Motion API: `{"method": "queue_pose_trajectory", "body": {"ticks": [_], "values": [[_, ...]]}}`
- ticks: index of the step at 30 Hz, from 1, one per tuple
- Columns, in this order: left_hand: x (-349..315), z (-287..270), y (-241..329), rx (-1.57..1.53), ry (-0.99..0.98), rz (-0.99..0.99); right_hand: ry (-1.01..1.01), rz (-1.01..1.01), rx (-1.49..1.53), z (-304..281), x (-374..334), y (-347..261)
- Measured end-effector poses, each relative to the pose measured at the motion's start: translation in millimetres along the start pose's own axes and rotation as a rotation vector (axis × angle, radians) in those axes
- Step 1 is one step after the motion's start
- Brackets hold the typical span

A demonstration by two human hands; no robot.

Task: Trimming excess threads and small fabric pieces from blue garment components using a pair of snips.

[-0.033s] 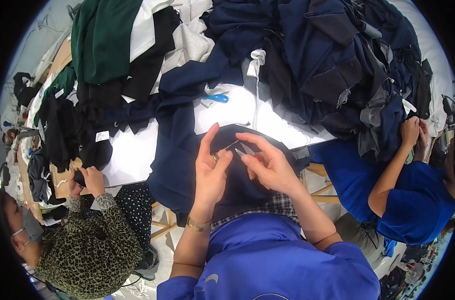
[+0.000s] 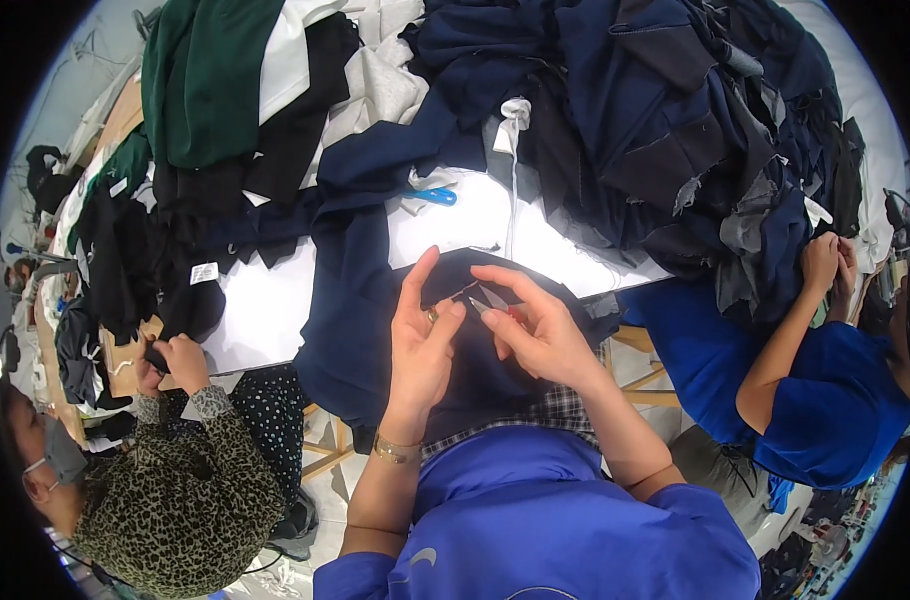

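In front of me, both hands are raised over dark navy cloth that lies across my lap and up to the table edge. My right hand is closed around small thread snips. Their pointed metal blades show between thumb and index finger, and a bit of red shows at the grip. My left hand has its index finger raised, while the thumb presses on the curled fingers. A thin thread runs from this pinch toward my right index fingertip. What lies under the fingers is hidden.
Navy and dark garments are heaped on the white table. A blue-handled tool lies beyond my hands, near a white cord. One person handles black cloth at left; another person works at right.
The hands of the person at left have shifted slightly on the black cloth. My own hands, the snips and the thread look the same.
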State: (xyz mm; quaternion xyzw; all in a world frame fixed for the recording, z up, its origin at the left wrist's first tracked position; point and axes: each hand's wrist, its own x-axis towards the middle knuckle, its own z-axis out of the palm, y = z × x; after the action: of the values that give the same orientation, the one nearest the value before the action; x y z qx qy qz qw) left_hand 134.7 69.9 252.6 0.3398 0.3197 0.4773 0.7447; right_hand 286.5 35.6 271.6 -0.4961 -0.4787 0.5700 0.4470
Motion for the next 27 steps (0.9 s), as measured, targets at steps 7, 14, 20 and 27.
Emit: {"method": "queue_pose_trajectory", "body": {"ticks": [7,14,20,27], "values": [[1,-6,-5,-0.043,-0.009,0.000,0.013,0.007,0.021,0,0,-1],[-2,1,-3,0.171,-0.039,0.061,0.088,-0.002,-0.009,2,0,-1],[-3,0,-3,0.186,-0.028,0.069,0.188,0.006,0.141,0,0,-1],[0,0,-4,0.100,0.023,0.052,0.120,0.056,0.100,-2,-7,-5]]}}
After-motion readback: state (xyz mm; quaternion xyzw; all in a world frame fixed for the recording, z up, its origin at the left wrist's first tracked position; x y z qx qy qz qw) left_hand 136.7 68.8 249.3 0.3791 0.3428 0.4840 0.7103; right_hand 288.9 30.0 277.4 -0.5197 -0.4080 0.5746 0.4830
